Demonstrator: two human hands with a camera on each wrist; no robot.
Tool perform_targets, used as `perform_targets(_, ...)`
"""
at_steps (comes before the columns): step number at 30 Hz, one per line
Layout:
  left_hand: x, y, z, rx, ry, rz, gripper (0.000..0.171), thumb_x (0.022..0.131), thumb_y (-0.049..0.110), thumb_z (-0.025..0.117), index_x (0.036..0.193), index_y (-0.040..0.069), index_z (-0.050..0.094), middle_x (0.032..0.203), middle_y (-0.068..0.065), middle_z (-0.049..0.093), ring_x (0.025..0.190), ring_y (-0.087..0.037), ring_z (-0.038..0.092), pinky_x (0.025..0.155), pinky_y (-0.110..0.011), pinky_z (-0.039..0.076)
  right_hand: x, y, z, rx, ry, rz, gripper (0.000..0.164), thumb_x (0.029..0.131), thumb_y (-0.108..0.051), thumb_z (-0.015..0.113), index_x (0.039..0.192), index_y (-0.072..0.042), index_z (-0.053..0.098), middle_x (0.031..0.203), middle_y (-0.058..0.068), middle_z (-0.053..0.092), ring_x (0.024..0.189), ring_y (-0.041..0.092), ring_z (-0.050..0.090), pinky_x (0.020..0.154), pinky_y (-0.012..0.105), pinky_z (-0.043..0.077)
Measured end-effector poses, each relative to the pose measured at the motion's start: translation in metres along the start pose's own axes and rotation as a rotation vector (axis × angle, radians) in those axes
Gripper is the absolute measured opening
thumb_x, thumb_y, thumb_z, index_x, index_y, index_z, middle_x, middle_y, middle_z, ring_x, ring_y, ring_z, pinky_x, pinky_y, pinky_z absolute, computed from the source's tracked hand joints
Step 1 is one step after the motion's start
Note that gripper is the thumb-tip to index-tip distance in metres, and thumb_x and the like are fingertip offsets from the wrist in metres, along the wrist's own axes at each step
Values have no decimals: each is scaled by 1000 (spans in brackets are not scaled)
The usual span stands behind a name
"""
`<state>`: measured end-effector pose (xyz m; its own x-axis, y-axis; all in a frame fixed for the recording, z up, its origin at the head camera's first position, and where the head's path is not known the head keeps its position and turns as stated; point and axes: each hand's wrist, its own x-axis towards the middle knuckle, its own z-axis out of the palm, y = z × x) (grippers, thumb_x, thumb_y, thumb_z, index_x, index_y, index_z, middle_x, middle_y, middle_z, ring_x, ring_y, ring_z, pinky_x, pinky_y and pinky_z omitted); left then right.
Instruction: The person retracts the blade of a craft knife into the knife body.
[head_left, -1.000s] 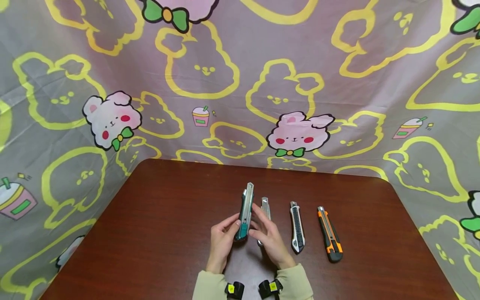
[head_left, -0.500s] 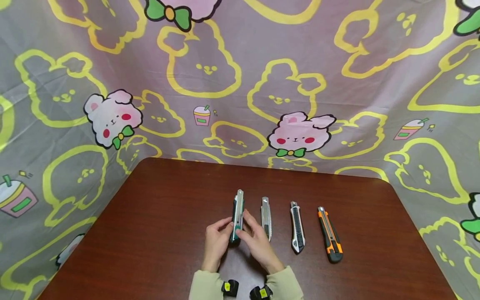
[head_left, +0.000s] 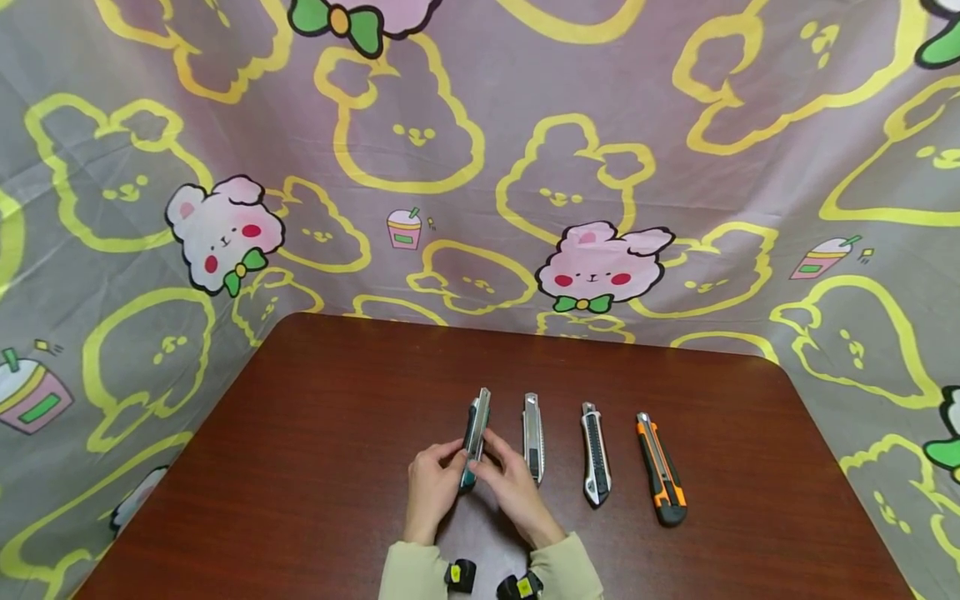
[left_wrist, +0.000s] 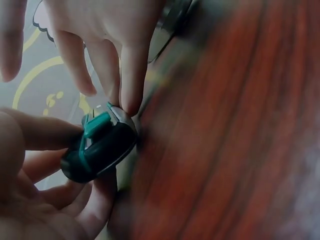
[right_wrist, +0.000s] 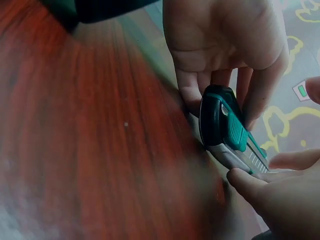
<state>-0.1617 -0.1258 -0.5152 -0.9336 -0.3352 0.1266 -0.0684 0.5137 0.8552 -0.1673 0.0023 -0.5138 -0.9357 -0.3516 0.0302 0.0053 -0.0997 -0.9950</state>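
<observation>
A teal and black utility knife (head_left: pixel 477 419) with a silver blade channel stands tilted, its blade end pointing away. My left hand (head_left: pixel 432 490) grips the handle from the left. From the right, my right hand (head_left: pixel 516 493) pinches the same knife; in the right wrist view the thumb (right_wrist: pixel 245 182) lies on its silver side and the forefinger is across from it. A ribbed teal slider (right_wrist: pixel 236 131) shows on the handle, and its rounded black butt (left_wrist: pixel 107 150) faces the left wrist camera. Whether any blade sticks out is too small to tell.
On the brown table (head_left: pixel 337 417), to the right of the hands, lie three more utility knives in a row: a silver one (head_left: pixel 532 433), a silver and black one (head_left: pixel 596 458) and an orange and black one (head_left: pixel 660 471). A patterned cloth (head_left: pixel 450 217) hangs behind.
Both hands have moved left and slightly nearer with the teal knife, uncovering the silver knife. My right fingers and thumb have closed in on the teal knife.
</observation>
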Motion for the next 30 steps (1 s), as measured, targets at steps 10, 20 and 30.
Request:
perform_targets(10, -1, -2, 1, 67, 63, 38, 19, 77, 13, 68, 95, 9, 71, 82, 3, 67, 68, -10, 56, 59, -23, 43, -1, 0, 8, 56, -24, -3, 70, 85, -8, 54, 136, 14, 12, 143, 30, 15, 133, 37, 17, 108, 43, 18)
perform_targets(20, -2, -6, -1, 103, 73, 61, 18, 78, 10, 66, 96, 9, 70, 73, 3, 61, 60, -8, 46, 54, -19, 37, -1, 4, 12, 109, -9, -20, 68, 85, -5, 54, 137, 14, 13, 145, 28, 12, 135, 34, 12, 109, 42, 15)
perform_targets(30, -6, -5, 1, 121, 121, 8, 17, 79, 8, 65, 96, 10, 70, 80, 0, 65, 65, -11, 47, 56, -22, 38, -1, 5, 11, 93, -16, -35, 67, 85, -4, 54, 137, 13, 15, 145, 28, 13, 135, 34, 12, 110, 44, 14)
